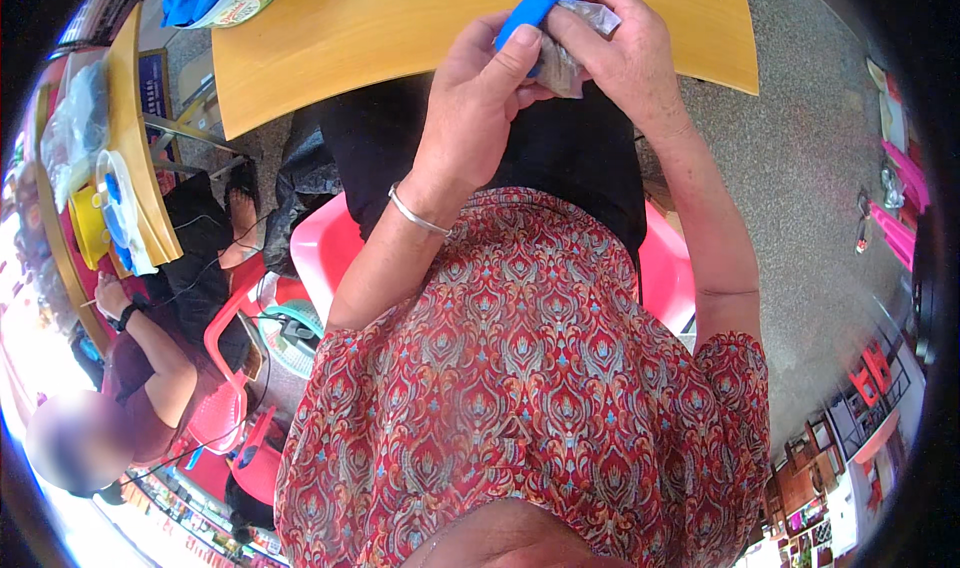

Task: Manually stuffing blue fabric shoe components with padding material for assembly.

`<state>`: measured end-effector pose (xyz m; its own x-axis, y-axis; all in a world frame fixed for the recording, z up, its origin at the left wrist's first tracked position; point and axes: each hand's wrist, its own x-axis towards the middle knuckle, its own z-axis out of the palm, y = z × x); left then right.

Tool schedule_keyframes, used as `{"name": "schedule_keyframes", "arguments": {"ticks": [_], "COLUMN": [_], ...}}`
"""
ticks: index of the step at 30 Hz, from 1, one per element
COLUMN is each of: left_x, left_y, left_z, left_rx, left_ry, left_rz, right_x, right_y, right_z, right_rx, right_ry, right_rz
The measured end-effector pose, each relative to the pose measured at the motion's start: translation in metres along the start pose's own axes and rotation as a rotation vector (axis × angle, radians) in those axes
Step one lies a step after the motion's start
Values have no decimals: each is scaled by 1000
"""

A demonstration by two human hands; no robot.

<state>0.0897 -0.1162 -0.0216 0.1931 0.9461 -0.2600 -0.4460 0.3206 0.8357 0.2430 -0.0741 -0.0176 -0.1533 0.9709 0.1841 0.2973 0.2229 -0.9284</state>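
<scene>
Between left grip (488,78) and right grip (625,53), within the grasp of both, blue cloth (527,10) and translucent bag (563,76).

Table (390,28) in front, basin (245,3) at its left end, cloth (527,10) and packet (562,74) over its near edge, another person (160,368) leftward

A loose red shirt (520,358) covers the torso, printed all over with repeating flame-shaped ornaments in pale grey, orange and dark tones, flecked with light blue. Its short, wide sleeves (735,383) leave the forearms bare. Black cloth (565,153) covers the lap. A plain silver-coloured bangle (418,215) rings the left wrist; both hands (632,63) are bare.
</scene>
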Motion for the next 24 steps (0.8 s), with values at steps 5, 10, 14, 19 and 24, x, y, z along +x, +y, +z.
{"name": "schedule_keyframes", "arguments": {"ticks": [5, 10, 14, 19, 24], "left_x": [5, 9, 9, -3, -1], "left_y": [7, 7, 3, 9, 2], "left_z": [-19, -26, -22, -27, -29], "left_rx": [-238, -356, -326, 221, 928], "left_ry": [-40, 10, 59, 50, 249], "left_rz": [-114, -132, -132, -13, 519], "right_x": [5, 2, 4, 5, 10], "right_y": [-22, -16, -4, 16, 26], "right_z": [-8, -18, -16, -11, -11], "right_rx": [-71, -30, -119, -87, -137], "right_ry": [-82, -424, -443, -295, -248], "right_rz": [-183, -271, -446, -340, -319]}}
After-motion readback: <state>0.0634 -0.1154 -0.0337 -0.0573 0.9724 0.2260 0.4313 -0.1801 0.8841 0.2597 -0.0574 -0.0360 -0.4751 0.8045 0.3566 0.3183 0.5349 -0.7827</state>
